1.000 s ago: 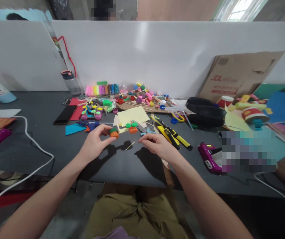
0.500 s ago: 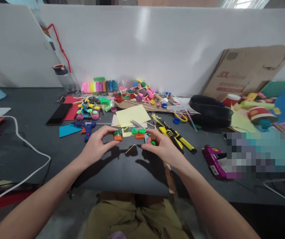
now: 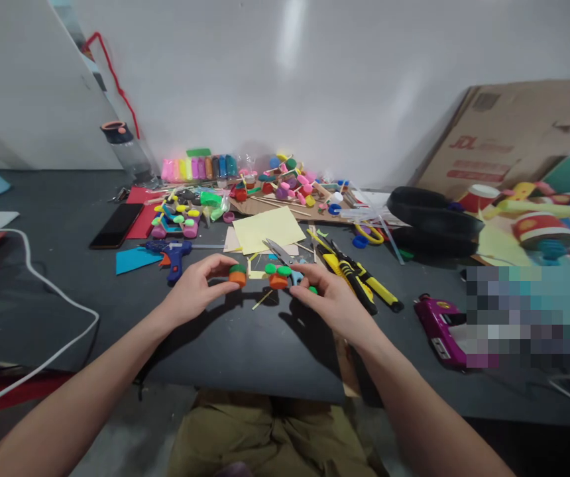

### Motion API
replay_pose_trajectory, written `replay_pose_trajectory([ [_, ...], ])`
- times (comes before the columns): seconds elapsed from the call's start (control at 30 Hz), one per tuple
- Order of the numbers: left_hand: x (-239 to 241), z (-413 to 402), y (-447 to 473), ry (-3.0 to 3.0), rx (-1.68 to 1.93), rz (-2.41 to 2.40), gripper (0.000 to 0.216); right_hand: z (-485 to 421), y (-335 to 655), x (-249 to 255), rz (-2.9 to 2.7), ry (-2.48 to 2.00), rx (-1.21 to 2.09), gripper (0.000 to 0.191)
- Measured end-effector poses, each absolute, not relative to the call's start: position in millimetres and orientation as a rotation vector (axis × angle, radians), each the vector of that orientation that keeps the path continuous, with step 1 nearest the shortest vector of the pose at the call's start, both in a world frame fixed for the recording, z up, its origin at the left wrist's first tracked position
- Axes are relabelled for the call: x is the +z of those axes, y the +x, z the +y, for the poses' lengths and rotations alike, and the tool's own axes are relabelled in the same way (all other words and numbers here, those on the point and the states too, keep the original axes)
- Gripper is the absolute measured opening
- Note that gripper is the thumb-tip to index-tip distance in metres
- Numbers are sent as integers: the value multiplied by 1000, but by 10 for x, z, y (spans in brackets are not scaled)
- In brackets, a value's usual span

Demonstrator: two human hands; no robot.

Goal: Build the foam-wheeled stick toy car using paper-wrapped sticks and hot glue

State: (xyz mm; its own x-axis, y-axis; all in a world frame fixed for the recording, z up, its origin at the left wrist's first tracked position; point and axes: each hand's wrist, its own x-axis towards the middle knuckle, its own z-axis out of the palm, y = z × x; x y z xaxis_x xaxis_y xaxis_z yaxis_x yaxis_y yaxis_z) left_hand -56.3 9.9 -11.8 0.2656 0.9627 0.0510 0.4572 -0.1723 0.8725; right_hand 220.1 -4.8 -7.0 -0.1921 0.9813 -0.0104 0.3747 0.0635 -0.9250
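Note:
Between finger and thumb, my left hand (image 3: 196, 289) grips a small orange clay piece with a dark green top (image 3: 238, 276). My right hand (image 3: 332, 293) is closed at the edge of a second orange clay piece with bright green discs (image 3: 278, 278), held just above the table. A small gap separates the two pieces. Another green bit shows by the right fingers, partly hidden. Scissors (image 3: 279, 250) lie behind the right-hand piece, their handles partly covered. A thin stick (image 3: 262, 300) lies on the table below the gap.
Yellow paper (image 3: 268, 228) lies beyond my hands. A blue glue gun (image 3: 178, 253) is at left, yellow-black cutters (image 3: 352, 268) at right. Colourful clay parts (image 3: 295, 185) crowd the back. A phone (image 3: 116, 225), black case (image 3: 429, 222) and purple tool (image 3: 439, 328) sit farther out.
The head view has tilted down a little, shifting the scene. Both hands still hold their clay pieces, and more of the scissors shows beside the right-hand piece.

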Motion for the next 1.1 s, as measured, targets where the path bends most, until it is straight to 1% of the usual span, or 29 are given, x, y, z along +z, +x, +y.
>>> replay_pose_trajectory([
  [0.17,-161,112,-610,1850,756,1364,34,-106,2268,-32,-1641,-1415,1106,48],
  [0.37,-217,121,-629,1941,676,1418,32,-106,2207,-27,-1680,-1393,1153,40],
  [0.63,-295,109,-652,2055,619,1433,29,-111,2206,-38,-1695,-1378,1146,37],
  [0.73,-322,111,-642,2103,613,1430,30,-118,2206,-32,-1697,-1381,1145,36],
  [0.93,-332,106,-625,2172,622,1416,22,-124,2182,-15,-1671,-1389,1145,33],
  [1.1,-344,120,-657,2145,676,1438,25,-131,2183,27,-1586,-1363,1181,30],
])
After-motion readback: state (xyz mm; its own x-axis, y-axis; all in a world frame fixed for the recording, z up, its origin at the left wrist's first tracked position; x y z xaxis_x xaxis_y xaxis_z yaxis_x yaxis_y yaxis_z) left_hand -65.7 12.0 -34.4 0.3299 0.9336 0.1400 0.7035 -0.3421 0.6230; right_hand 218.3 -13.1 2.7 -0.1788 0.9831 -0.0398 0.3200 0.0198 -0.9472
